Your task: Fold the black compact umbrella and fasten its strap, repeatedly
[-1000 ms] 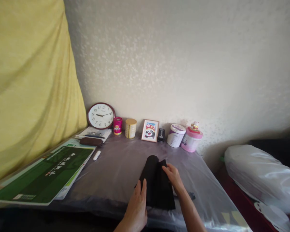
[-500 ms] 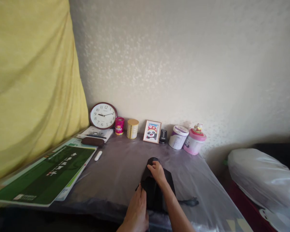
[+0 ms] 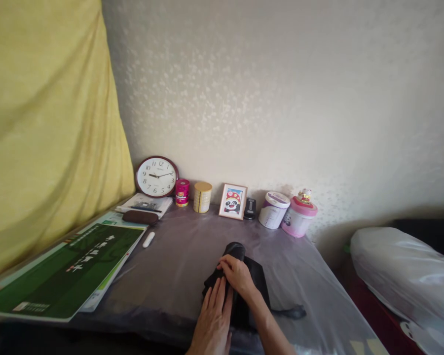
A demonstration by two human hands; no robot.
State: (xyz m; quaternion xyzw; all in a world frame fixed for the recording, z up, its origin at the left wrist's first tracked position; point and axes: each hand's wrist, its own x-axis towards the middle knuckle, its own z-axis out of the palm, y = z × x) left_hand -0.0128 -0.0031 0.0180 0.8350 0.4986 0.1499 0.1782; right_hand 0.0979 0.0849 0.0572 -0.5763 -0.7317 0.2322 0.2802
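A black fabric bundle lies partly folded on the table, with a rounded rolled end pointing away from me. A dark strap-like piece trails from its right side. My left hand rests on the near left of the bundle, its fingers stretched out and pressed flat on the cloth. Just beyond it, my right hand has bent fingers closed on the cloth near the rolled end. Both hands cover the middle of the bundle, and its exact kind cannot be made out.
Plastic film covers the table. Green-covered booklets, a white oblong object and a brown case lie left. Along the wall stand a clock, a pink tin, a yellow-lidded can, a picture frame and tubs.
My left hand has moved from the bundle's left edge onto its top, fingers now flat. The right hand has slid nearer and to the left. A cloth flap now spreads out on the left.
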